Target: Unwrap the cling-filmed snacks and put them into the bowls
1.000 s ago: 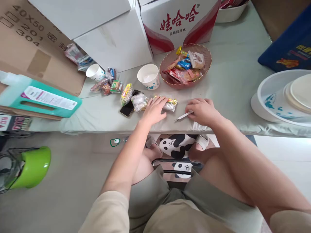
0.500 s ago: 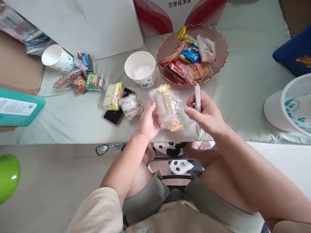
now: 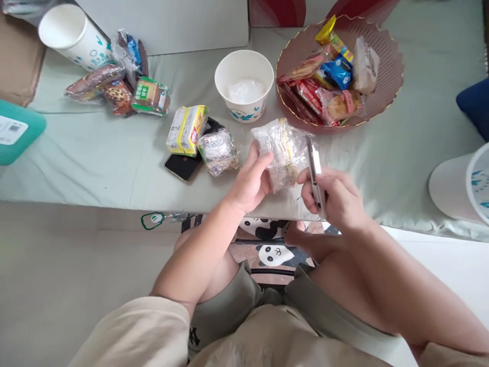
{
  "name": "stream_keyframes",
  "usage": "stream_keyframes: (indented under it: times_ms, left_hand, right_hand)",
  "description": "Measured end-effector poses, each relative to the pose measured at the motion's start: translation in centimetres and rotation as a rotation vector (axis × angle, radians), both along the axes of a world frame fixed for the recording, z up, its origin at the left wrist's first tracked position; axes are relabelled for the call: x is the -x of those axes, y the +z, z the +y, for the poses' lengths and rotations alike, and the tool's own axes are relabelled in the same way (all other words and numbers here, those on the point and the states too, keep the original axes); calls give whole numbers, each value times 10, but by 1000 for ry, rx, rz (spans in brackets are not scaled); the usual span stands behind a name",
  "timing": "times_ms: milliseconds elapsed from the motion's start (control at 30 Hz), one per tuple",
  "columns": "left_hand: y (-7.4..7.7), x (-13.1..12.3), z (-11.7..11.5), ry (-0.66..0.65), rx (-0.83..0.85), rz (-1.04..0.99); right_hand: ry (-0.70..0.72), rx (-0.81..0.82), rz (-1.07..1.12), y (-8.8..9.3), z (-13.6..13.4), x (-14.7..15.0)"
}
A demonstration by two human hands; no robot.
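Observation:
My left hand [image 3: 252,181] is closed on a clear plastic-wrapped snack pack [image 3: 282,153], its thumb across the near face. In my right hand [image 3: 336,196] is a white-handled utility knife [image 3: 316,178], its tip pointing away from me beside the wrapper's right edge; whether it touches the plastic I cannot tell. Left of my left hand lie a yellow-and-white packet [image 3: 186,130] and a clear-wrapped bundle [image 3: 218,152], by a dark phone [image 3: 183,167]. Behind the held pack stands a white paper cup [image 3: 246,109] with clear plastic inside.
A pink fluted bowl [image 3: 385,97] holds several wrapped snacks at the back right. At left, a paper cup [image 3: 63,30] leans beside several packaged snacks [image 3: 151,96]. A large white cup [image 3: 451,188] lies at the right, and a teal container [image 3: 19,132] at the far left.
The snack pack is turned in my left hand and sits slightly further right. The knife has tilted, its tip now near the wrapper's right edge. The whole view has shifted.

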State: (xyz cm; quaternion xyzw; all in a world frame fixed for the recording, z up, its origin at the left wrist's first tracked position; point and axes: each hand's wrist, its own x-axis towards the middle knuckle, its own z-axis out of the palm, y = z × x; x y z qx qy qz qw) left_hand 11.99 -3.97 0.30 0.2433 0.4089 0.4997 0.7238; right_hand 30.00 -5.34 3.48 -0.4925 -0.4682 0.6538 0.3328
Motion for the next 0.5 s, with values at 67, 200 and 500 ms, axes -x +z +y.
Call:
stream_keyframes:
  times_ms: [67, 200, 500]
  left_hand:
    - [-3, -3, -1, 0, -36, 31]
    - [-11, -9, -6, -42, -142, 98]
    - [10, 10, 9, 138, -304, 333]
  right_hand:
    - [54, 25, -3, 1, -3, 1]
    - [50, 37, -47, 2, -4, 3]
    - [269, 199, -172, 2, -6, 1]
